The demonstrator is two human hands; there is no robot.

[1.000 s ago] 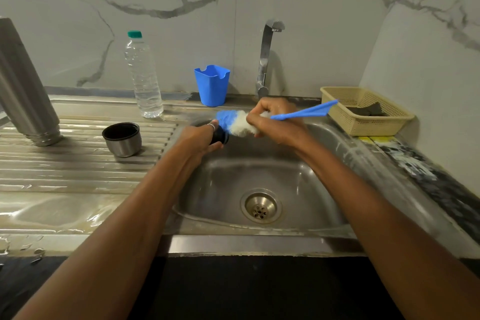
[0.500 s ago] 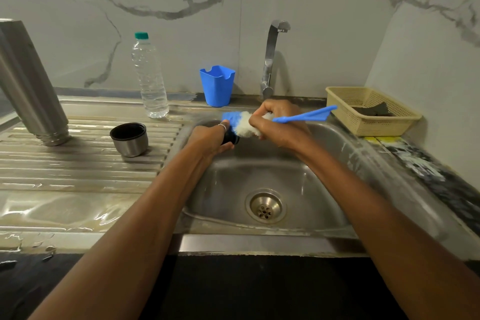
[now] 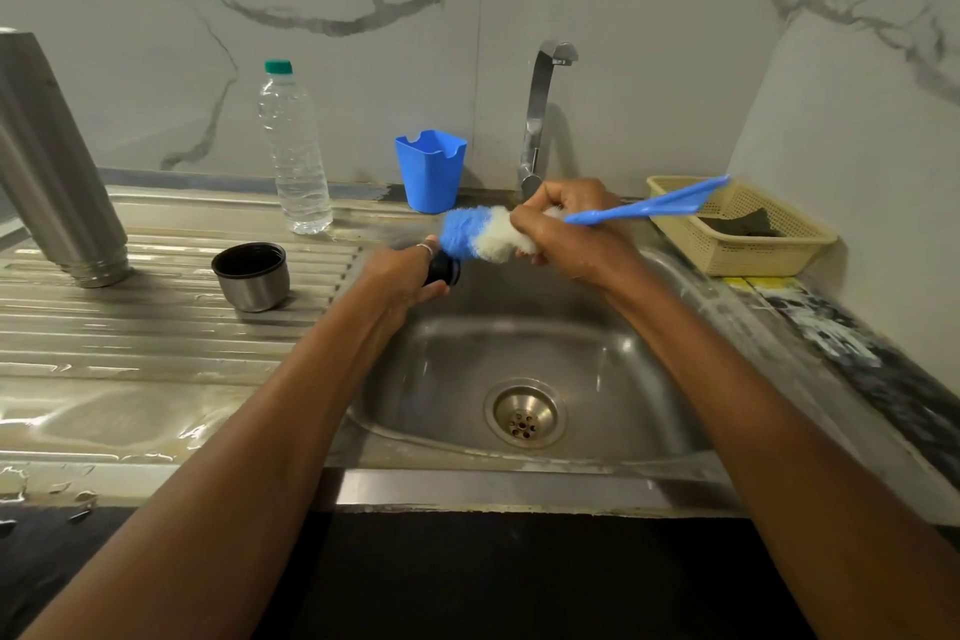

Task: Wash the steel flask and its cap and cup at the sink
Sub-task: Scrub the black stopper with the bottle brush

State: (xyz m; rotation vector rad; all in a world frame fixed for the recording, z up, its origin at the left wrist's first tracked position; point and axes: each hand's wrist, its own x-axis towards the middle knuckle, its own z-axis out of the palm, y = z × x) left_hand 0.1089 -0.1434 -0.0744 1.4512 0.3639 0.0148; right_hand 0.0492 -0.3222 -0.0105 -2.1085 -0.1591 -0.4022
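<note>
The dark cap (image 3: pixel 444 269) was held in the curled fingers of the left hand (image 3: pixel 402 270) above the left edge of the sink (image 3: pixel 613 353). The brush (image 3: pixel 470 237) was gripped by the right hand (image 3: pixel 569 234) close behind its bristles, with the blue handle pointing away to the right. Little was altered over the last second: the bristles were kept against the cap's upper side and shifted slightly across it, and both hands were kept in place over the basin. The scrubbing of the cap was therefore judged to be under way, not finished. No water was seen running from the tap (image 3: pixel 540 120). The steel flask (image 3: pixel 57 172) was stood threaded end down at the left of the wet table (image 3: pixel 130 411), with the cup (image 3: pixel 251 276) upright near it, well apart from the hands. Whether these had been washed could not be told.
</note>
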